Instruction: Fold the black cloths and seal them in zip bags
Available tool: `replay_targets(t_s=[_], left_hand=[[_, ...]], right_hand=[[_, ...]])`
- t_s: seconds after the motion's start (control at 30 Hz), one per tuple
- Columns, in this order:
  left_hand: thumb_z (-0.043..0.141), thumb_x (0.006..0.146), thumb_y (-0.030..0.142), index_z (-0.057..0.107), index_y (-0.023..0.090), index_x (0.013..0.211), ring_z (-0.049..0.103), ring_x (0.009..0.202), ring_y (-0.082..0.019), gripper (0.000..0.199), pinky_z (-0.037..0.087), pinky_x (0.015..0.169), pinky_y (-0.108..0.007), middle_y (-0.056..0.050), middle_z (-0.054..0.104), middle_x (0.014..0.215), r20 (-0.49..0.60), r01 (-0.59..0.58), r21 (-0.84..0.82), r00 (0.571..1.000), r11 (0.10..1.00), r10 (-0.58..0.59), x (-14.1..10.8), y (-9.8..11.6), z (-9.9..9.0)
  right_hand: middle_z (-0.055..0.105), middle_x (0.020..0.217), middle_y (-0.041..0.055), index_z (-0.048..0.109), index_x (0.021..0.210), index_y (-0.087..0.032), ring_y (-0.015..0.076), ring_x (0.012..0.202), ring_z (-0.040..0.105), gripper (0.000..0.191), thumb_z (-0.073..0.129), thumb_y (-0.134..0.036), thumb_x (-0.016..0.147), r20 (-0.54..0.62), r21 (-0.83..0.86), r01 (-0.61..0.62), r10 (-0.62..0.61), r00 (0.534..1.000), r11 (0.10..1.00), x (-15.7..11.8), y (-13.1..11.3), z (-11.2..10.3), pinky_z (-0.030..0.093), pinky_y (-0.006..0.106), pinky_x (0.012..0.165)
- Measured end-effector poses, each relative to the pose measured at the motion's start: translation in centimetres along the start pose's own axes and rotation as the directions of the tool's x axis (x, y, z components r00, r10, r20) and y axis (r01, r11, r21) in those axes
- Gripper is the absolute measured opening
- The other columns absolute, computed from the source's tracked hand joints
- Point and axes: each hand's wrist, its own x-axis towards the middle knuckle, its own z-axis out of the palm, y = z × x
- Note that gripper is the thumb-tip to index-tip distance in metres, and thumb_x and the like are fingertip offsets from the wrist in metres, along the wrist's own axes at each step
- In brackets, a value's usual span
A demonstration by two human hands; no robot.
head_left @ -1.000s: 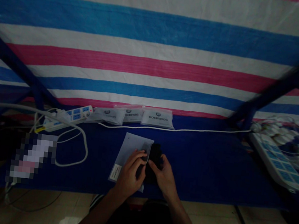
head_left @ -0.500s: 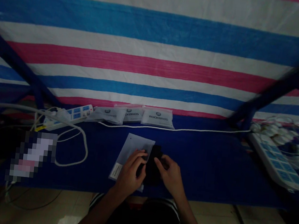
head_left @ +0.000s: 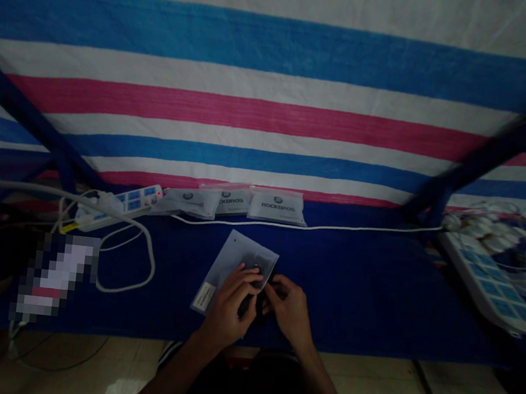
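A frosted zip bag with a small white label lies on the blue surface in front of me. My left hand rests over the bag's right part, fingers curled, holding it. A black folded item, which looks like cloth, sits mostly inside the bag's mouth at the right. My right hand pinches the item's outer edge at the opening. Both hands hide much of the black item, so its exact kind cannot be made out.
Several frosted ROCKBROS bags lie along the back edge. A white cable runs in front of them. Power strips stand at the left and right. Blue metal bars slant up at both sides. A striped sheet hangs behind.
The black item has gone further into the bag, and less of it shows. My right hand has moved left with it, up to the bag's mouth.
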Motion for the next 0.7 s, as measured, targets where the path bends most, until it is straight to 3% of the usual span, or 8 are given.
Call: replay_targets(t_s=[0.13, 0.23, 0.37, 0.47, 0.57, 0.7], left_hand=[[0.054, 0.094, 0.006, 0.063, 0.025, 0.106, 0.06, 0.134, -0.026, 0.024, 0.044, 0.119, -0.058, -0.006, 0.074, 0.127, 0.003, -0.025, 0.065, 1.0, 0.998, 0.025, 0.1, 0.1, -0.1], [0.057, 0.096, 0.01, 0.068, 0.026, 0.108, 0.059, 0.132, -0.028, 0.023, 0.047, 0.114, -0.057, -0.006, 0.071, 0.128, -0.077, 0.045, 0.17, 0.997, 0.984, -0.033, 0.1, 0.0, -0.1], [0.061, 0.099, 0.018, 0.075, 0.031, 0.109, 0.063, 0.106, -0.025, 0.022, 0.053, 0.096, -0.047, -0.006, 0.068, 0.105, -0.171, 0.18, 0.252, 0.975, 0.951, -0.14, -0.2, -0.6, -0.1], [0.059, 0.101, 0.018, 0.077, 0.033, 0.11, 0.062, 0.096, -0.023, 0.025, 0.051, 0.087, -0.042, -0.004, 0.067, 0.097, -0.12, 0.152, 0.234, 0.985, 0.96, -0.127, -0.5, -1.1, 0.1], [0.056, 0.102, 0.016, 0.076, 0.031, 0.107, 0.062, 0.096, -0.023, 0.026, 0.049, 0.088, -0.042, -0.003, 0.069, 0.097, -0.055, 0.113, 0.18, 0.993, 0.977, -0.105, -0.5, -1.2, 0.1], [0.058, 0.101, 0.02, 0.07, 0.028, 0.116, 0.06, 0.112, -0.026, 0.021, 0.048, 0.099, -0.046, -0.006, 0.067, 0.114, 0.008, 0.162, 0.155, 0.986, 0.975, -0.165, -0.3, -0.7, -0.8]], right_hand=[[0.075, 0.075, 0.0056, 0.069, 0.097, -0.019, 0.0262, 0.062, 0.076, 0.063, 0.078, -0.075, 0.07, 0.011, 0.105, -0.034, 0.033, 0.999, 0.994, 0.0, 0.1, 0.0, 0.065, 0.038, 0.058], [0.079, 0.09, 0.0103, 0.071, 0.109, -0.018, 0.0288, 0.068, 0.078, 0.069, 0.075, -0.077, 0.072, 0.004, 0.086, -0.037, 0.037, 0.999, 0.996, -0.2, -0.4, -0.6, 0.067, 0.041, 0.06], [0.078, 0.082, 0.009, 0.077, 0.1, -0.021, 0.0277, 0.064, 0.076, 0.046, 0.065, -0.063, 0.088, -0.084, -0.264, 0.06, -0.085, 0.993, 0.963, -1.1, -1.5, -1.9, 0.064, 0.041, 0.061], [0.079, 0.093, 0.0104, 0.078, 0.102, -0.025, 0.0298, 0.083, 0.075, 0.028, 0.062, -0.047, 0.093, -0.157, -0.485, 0.229, -0.342, 0.927, 0.844, -1.5, -2.1, -3.1, 0.062, 0.045, 0.083], [0.07, 0.132, 0.0126, 0.07, 0.13, -0.026, 0.0331, 0.123, 0.065, 0.039, 0.062, -0.036, 0.093, -0.04, -0.577, 0.42, -0.538, 0.842, 0.7, -1.1, -2.0, -4.3, 0.051, 0.052, 0.11], [0.053, 0.157, 0.0097, 0.065, 0.138, -0.027, 0.0332, 0.147, 0.045, 0.045, 0.064, -0.033, 0.094, 0.208, -0.585, 0.528, -0.515, 0.832, 0.616, 0.0, -0.3, -5.3, 0.038, 0.059, 0.122]])
